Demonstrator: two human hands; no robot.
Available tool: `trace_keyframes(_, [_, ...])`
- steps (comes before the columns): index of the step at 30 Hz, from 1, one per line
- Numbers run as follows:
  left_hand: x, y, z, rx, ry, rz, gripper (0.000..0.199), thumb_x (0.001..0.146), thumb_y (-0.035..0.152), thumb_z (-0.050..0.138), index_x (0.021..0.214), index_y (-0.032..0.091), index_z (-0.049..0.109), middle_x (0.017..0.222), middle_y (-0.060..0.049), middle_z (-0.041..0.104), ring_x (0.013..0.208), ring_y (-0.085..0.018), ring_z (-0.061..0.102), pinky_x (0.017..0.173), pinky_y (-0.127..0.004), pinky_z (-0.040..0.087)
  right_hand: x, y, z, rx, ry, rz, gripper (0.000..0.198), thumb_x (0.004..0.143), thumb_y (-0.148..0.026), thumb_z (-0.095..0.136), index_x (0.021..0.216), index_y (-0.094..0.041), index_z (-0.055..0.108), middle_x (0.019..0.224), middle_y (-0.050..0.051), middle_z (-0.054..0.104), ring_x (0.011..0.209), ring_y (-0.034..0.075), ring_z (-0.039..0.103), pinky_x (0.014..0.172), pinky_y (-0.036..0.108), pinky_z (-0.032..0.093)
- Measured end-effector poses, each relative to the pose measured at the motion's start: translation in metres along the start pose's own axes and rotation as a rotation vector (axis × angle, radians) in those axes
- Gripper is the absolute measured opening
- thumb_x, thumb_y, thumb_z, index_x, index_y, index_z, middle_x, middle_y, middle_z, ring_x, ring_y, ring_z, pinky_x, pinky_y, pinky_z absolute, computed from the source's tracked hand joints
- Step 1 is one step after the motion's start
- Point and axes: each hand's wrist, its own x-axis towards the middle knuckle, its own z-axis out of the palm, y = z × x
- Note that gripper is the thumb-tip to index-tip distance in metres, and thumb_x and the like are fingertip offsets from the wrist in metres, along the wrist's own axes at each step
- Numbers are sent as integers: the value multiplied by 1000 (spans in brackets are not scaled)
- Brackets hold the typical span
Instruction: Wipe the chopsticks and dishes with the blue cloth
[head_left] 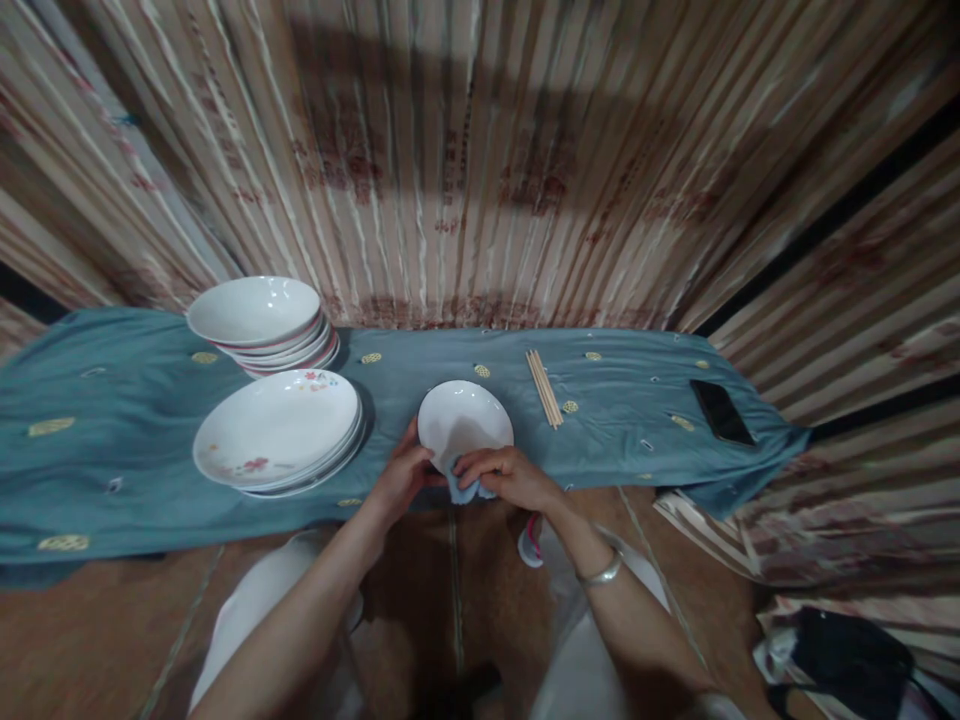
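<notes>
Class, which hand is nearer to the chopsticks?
Right. The right hand lies on the near side of the chopsticks, slightly left; the left hand is farther left, gripping the bowl.

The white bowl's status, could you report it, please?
Left hand gripping white bowl, left side. Right hand holding blue cloth at near rim. Chopsticks lie apart, to the bowl's right.

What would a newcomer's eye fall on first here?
Likely the white bowl at front centre, held by the left hand while the right hand holds a blue cloth at its near rim. Next, the floral plates stacked at left, with stacked bowls behind. Chopsticks lie right of centre, a black smartphone farther right.
</notes>
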Motion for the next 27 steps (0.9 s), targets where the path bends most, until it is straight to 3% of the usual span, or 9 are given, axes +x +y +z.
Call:
trace_keyframes(10, [1,-1,-2,51,-1,22,89,60,17,62,142,25,31,122,-8,57,81,-21,61,57,-34,57,-19,6,-24,-274,28,50,32,71,0,44,66,-18,70,87,4,71,92,16,65,85,28,47])
trace_keyframes(17, [1,0,-1,34,31,20,88,59,16,63,142,25,34,122,-8,58,86,-22,60,58,-35,57,-24,17,-42,-510,145,119,33,64,2,40,59,-18,66,84,4,71,92,15,64,86,28,47])
trace_keyframes(27, [0,3,3,35,60,2,89,57,15,64,140,25,36,118,-7,60,85,-22,60,58,-34,57,-18,25,-47,-581,245,187,33,60,2,38,55,-19,62,83,3,71,95,15,64,88,28,47])
